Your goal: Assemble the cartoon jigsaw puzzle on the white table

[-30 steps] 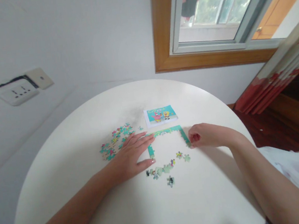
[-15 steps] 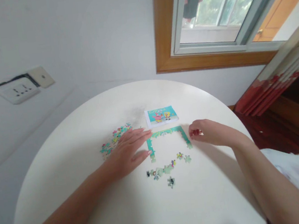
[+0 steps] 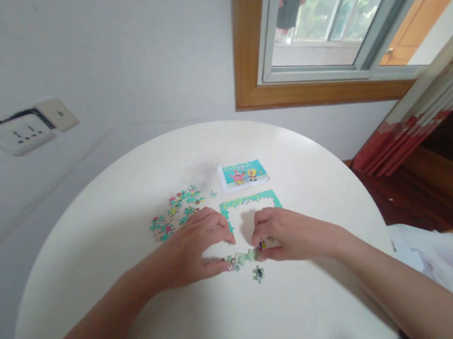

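At the row of loose pieces (image 3: pixel 241 259) near the puzzle border (image 3: pixel 266 195), our left hand (image 3: pixel 196 244) is spread; whether our curled right hand (image 3: pixel 287 233) pinches anything, we can't tell. A dragging wrist could skew the border. Our round white table (image 3: pixel 229 323) stands by a pale wall (image 3: pixel 146 53) and window (image 3: pixel 321 70).

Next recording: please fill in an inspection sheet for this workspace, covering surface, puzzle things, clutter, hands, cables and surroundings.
Surface: white table with a curved edge; a greyish smudge behind the pieces.
Puzzle things: partly joined border; picture card beyond it; scattered pieces to its left; a row of pieces nearer the person, one separate piece below it.
Clutter: crumpled white material beyond the table's right side.
Left hand: thumb and fingers apart, thumb at the row's left end.
Right hand: at the row's right end; grip unclear.
Cables: nothing seen.
Surroundings: wall socket, window, curtain.
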`<state>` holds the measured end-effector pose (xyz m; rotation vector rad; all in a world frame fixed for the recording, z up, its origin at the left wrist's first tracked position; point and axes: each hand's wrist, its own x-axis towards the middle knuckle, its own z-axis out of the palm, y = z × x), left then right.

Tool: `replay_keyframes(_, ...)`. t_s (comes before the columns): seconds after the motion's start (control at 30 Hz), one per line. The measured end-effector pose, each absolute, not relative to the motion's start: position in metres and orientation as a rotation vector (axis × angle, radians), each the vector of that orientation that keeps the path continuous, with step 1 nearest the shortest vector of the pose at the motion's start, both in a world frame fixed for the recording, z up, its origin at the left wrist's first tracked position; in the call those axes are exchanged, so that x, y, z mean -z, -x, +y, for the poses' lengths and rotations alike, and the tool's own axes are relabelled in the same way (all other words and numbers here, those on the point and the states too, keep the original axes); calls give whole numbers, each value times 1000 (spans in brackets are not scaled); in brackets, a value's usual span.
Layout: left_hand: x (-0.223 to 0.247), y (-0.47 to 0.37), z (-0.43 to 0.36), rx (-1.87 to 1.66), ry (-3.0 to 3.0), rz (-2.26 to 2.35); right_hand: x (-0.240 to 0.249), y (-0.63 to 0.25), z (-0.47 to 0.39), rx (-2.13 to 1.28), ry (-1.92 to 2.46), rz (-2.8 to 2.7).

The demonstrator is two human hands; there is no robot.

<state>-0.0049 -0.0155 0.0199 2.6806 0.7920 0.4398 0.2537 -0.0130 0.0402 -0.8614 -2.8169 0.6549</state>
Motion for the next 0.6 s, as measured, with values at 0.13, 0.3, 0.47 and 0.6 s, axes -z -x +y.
replay_keyframes(0.13, -21, 5, -17, -407, -2664, 809, -36, -249, -16, -583, 930, -2803)
replay_keyframes(0.3, -19, 2, -19, -353, -2653, 827, -32, -246, -16, -617, 892, -2798)
replay_keyframes(0.47, -19, 2, -18, -348, -2642, 827, -32, -245, -14, -694, 838, -2782)
replay_keyframes(0.6, -18, 4, -18, -367, -2625, 811, -32, -244, -13, -773, 845, -2739)
